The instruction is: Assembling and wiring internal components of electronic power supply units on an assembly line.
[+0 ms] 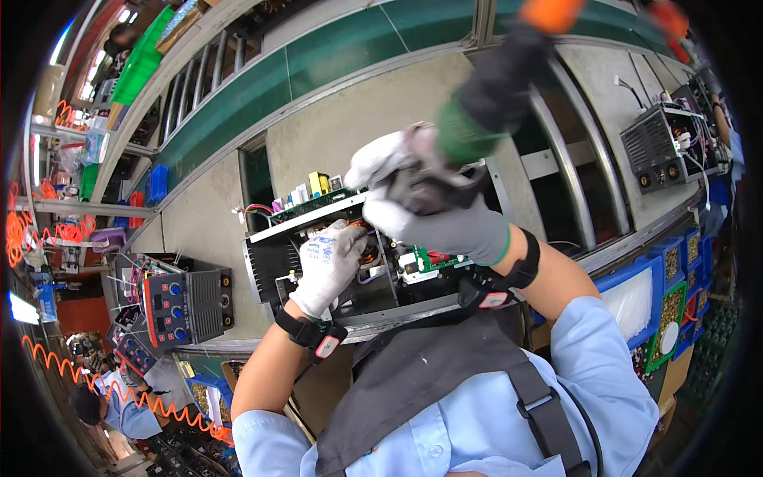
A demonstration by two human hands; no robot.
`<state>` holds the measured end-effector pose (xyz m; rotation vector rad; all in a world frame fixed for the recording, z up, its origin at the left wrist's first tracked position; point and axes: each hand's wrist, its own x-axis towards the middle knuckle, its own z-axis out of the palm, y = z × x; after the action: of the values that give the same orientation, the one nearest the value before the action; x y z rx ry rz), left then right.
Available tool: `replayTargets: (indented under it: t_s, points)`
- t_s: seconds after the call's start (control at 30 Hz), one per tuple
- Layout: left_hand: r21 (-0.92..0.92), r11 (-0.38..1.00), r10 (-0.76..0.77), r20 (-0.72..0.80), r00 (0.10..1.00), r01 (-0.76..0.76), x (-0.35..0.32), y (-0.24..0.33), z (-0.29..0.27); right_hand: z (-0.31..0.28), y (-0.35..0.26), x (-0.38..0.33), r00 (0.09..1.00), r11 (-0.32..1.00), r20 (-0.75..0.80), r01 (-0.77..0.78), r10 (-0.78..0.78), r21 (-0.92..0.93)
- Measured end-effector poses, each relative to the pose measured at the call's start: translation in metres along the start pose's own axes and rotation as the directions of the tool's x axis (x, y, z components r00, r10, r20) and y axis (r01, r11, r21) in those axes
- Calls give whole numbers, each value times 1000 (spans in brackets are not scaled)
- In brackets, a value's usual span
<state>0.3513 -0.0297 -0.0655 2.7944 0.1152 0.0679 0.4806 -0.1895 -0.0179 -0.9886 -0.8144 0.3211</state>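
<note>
Long grey bench (318,135) curves across in front of you. Open black case (258,266) lies along its near edge, close to your body. Boxy machine with blue knobs (208,306) stands left of it, by the same edge. Blurred green-and-black power driver (489,91) tilts over the case; your gloved right hand (451,226) is wrapped around it. Your gloved left hand (330,266) reaches inside, fingers bent at a copper coil (369,253); cannot tell whether they grip it. Green circuit board (302,210) runs along the case's far edge.
</note>
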Motion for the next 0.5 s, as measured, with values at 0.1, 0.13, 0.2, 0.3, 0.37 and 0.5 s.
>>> replayTargets:
  t_s: [0.1,0.13,0.2,0.3,0.37,0.5]
  points:
    - [77,994,83,-128,988,-74,-5,-15,12,16,-4,14,982,997,186,-33,45,-67]
    - [123,983,160,-198,967,-137,-6,-22,16,21,-7,21,963,979,269,25,31,-201]
    - [122,981,173,-217,961,-149,-4,-25,21,32,-10,29,936,967,349,39,53,-251]
    - [115,972,229,-288,930,-204,-2,-21,20,39,-11,32,914,948,398,53,80,-312]
    - [156,968,236,-300,924,-197,-3,-23,26,41,-7,31,910,949,402,31,103,-314]
    - [125,987,116,-151,982,-97,-7,-27,29,37,-6,27,908,948,401,15,121,-319]
